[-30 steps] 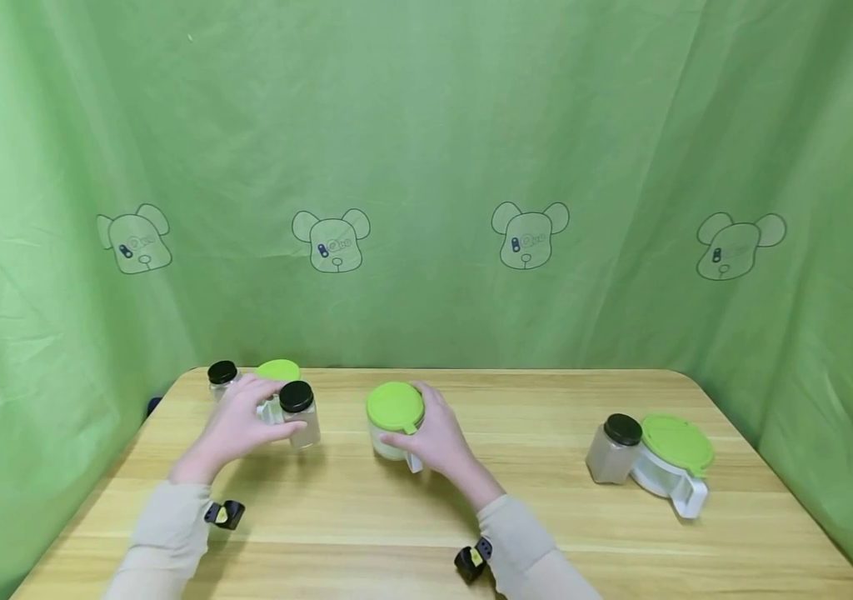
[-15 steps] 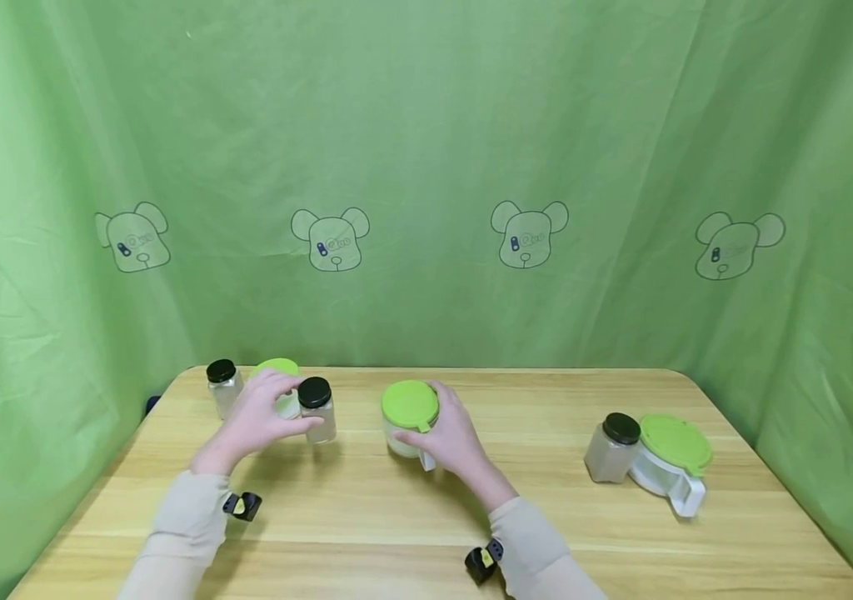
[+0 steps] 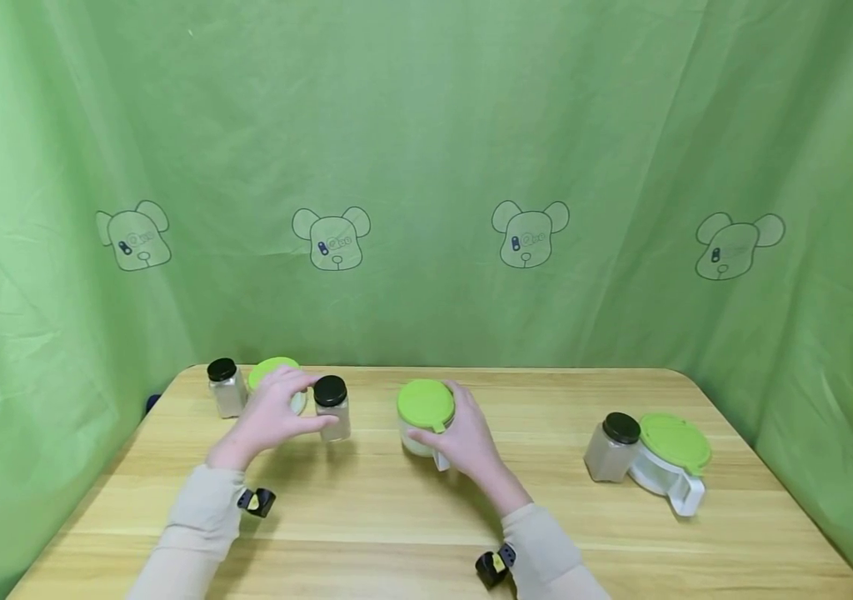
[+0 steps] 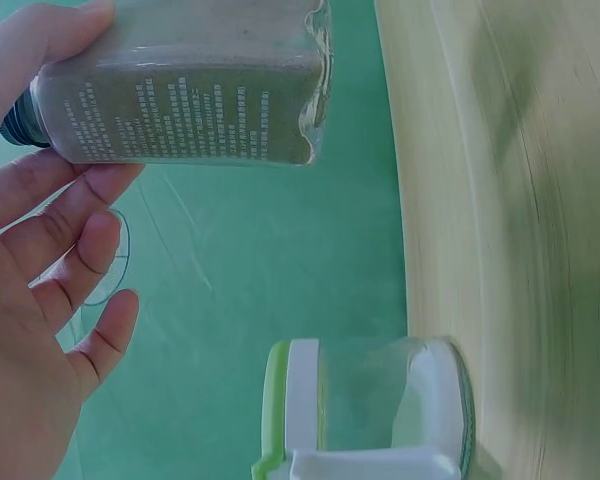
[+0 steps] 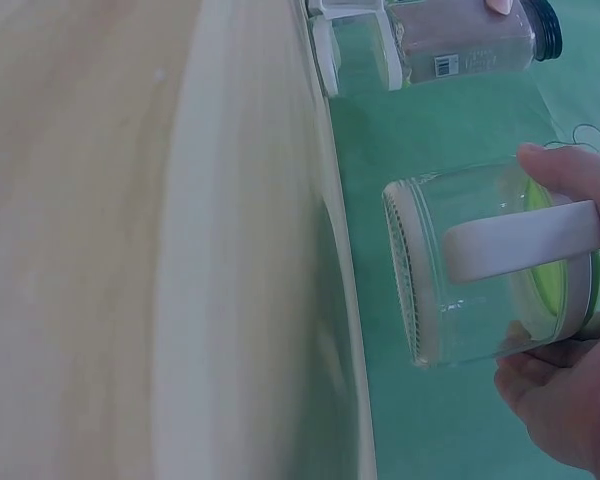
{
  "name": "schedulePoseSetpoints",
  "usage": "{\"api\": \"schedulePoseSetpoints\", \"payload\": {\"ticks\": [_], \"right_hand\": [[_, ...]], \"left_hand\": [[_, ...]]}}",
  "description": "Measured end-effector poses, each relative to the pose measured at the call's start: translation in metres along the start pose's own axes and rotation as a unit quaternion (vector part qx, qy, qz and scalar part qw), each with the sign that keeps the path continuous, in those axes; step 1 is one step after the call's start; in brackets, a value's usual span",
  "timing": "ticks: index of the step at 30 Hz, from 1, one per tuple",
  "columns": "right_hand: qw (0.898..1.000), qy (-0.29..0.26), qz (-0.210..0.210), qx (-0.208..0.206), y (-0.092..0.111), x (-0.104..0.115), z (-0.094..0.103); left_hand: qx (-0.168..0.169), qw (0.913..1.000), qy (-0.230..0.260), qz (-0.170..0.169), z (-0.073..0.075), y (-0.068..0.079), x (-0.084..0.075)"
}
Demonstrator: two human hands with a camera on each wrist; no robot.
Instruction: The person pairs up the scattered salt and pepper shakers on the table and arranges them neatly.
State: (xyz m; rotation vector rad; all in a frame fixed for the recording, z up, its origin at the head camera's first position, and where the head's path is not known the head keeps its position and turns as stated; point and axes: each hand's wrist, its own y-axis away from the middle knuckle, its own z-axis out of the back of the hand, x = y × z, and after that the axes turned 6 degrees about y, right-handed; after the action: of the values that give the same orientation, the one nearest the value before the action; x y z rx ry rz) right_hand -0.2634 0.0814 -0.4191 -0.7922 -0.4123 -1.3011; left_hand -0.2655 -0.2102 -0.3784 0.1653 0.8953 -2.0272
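Fingers of your left hand (image 3: 267, 415) clamp the black-capped square jar (image 4: 185, 90); those of your right hand (image 3: 466, 435) clamp the green-lidded glass jar (image 3: 426, 407). Both hang upright above the table (image 3: 366, 517), apart, square jar leftward, the glass jar's handle (image 5: 520, 243) toward you

On my head view the scene is bright and evenly lit, the curtain (image 3: 426, 125) palest at the far left and darker through its middle folds. Light seems to fall from above, laying soft-edged shadows on the table (image 3: 366, 517) under the left hand (image 3: 276, 412) and right hand (image 3: 467, 433). My wrist views look dimmer and cooler; the table's grain smears there. Small glints mark the jar (image 5: 470, 310), while the print (image 4: 170, 120) on the bottle (image 4: 220, 40) is fairly crisp.
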Motion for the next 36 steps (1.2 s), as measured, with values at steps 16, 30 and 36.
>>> {"api": "schedulePoseSetpoints", "payload": {"ticks": [16,30,36], "right_hand": [[1.0,-0.006,-0.017,-0.009,0.008,-0.006,0.02],[0.999,0.006,-0.043,-0.022,0.016,-0.017,0.034],[0.998,0.014,-0.05,-0.031,0.017,-0.023,0.039]], "left_hand": [[0.017,0.9998,-0.006,-0.006,-0.015,-0.013,-0.015],[0.03,0.9994,0.006,-0.016,-0.035,-0.023,-0.027],[0.032,0.9989,0.022,-0.024,-0.044,-0.026,-0.028]]}}
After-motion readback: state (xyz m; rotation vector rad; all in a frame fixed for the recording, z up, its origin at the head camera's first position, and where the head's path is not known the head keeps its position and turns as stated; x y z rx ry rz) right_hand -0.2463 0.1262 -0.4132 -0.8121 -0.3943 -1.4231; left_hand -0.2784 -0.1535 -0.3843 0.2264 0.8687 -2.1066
